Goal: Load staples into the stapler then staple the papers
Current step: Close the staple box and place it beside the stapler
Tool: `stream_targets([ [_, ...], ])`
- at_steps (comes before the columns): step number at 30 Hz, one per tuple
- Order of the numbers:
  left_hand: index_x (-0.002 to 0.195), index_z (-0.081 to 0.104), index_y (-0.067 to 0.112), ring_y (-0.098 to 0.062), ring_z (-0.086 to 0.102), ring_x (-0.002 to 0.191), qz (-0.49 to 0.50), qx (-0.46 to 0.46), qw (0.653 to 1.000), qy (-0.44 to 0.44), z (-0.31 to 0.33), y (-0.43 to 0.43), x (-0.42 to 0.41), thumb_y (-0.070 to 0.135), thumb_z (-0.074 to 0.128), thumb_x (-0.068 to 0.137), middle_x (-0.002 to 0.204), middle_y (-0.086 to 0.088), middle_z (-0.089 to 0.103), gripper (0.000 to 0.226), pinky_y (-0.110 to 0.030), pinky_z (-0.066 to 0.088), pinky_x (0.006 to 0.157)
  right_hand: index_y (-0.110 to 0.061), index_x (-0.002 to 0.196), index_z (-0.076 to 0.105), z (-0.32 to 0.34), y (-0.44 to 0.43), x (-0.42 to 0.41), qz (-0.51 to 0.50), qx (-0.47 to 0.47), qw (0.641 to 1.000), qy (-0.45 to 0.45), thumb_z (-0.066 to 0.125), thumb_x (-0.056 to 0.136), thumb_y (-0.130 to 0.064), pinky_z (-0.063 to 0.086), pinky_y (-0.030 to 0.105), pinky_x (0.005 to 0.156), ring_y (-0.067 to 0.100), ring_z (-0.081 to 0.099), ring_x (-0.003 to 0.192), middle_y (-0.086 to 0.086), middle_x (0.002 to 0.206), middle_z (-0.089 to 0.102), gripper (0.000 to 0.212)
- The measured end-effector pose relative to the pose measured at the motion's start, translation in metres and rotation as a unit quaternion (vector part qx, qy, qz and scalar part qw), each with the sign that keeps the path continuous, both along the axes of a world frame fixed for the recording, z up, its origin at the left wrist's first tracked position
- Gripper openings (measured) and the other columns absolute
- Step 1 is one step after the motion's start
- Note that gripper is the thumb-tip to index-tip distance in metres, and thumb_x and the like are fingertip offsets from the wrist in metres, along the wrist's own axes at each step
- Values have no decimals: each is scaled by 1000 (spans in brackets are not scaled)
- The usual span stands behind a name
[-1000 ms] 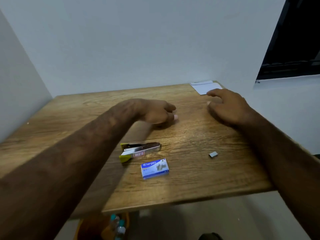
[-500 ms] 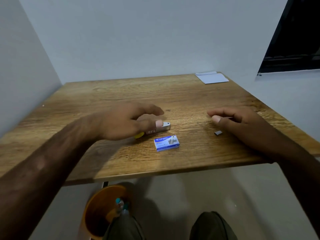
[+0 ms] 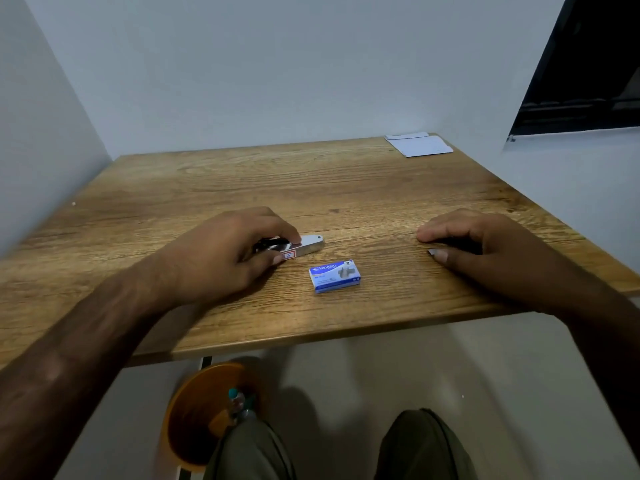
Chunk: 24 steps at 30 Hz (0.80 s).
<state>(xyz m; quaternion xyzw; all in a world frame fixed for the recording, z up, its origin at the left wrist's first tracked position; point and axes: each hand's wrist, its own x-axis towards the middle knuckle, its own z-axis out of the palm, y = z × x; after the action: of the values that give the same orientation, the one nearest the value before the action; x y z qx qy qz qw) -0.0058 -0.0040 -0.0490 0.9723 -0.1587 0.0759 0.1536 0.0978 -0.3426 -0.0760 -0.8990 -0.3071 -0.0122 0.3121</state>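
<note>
A silver stapler (image 3: pixel 310 244) with a red label lies on the wooden table (image 3: pixel 277 181). My left hand (image 3: pixel 221 258) covers its rear half, fingers on top and thumb against its near side. Just in front of it to the right lies a blue staple box (image 3: pixel 335 276), closed. My right hand (image 3: pixel 485 251) rests palm down near the table's right front edge, fingers curled and thumb tip on the wood. The loose staple strip is hidden under it. White papers (image 3: pixel 419 145) lie at the far right corner.
An orange bin (image 3: pixel 201 414) holding bottles stands on the floor under the table's front edge, beside my knees (image 3: pixel 249 452). Walls close off the table at the left and the back. A dark window sits at the upper right.
My left hand pulled back from the table's middle and closed on the stapler. My right hand came back from the papers and settled over the staple strip, hiding it.
</note>
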Motion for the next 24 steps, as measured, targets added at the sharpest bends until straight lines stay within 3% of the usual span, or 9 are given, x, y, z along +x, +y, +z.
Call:
stream_targets([
  [5,120,68,31,-6,62,104,16,-11,1000,-5,-2,17,-7,22,66,94,116,14,66,28,-42,53,92,-33,113,75,2,-1,-1,-9,-15,1000,-21,73,88,-18,39,13,91,-5,58,113,-19,120,68,29],
  [11,122,68,24,-8,58,119,-12,-20,999,-47,4,-1,-15,47,62,89,128,10,63,41,-40,49,101,-37,112,73,7,4,-8,-16,-14,999,-26,74,86,-22,48,32,98,1,59,112,-18,119,66,30],
  [14,120,68,31,-7,53,122,-25,22,999,-38,6,-18,-17,65,57,86,130,12,60,50,-38,45,104,-37,115,71,9,18,-20,7,10,999,-36,74,81,-32,42,18,94,-2,57,112,-18,118,65,34],
  [17,114,69,33,-8,47,125,-13,73,997,-30,2,-29,-15,73,48,83,132,12,56,55,-38,39,109,-38,119,68,9,39,-32,30,1,997,-76,74,80,-35,33,2,79,-2,55,102,-23,105,64,40],
  [24,104,70,31,-12,49,118,9,43,998,-36,-5,-35,-14,66,53,83,126,11,57,45,-40,41,103,-42,122,64,6,66,-49,63,19,998,6,74,79,-36,48,16,66,3,63,82,-20,92,68,44],
])
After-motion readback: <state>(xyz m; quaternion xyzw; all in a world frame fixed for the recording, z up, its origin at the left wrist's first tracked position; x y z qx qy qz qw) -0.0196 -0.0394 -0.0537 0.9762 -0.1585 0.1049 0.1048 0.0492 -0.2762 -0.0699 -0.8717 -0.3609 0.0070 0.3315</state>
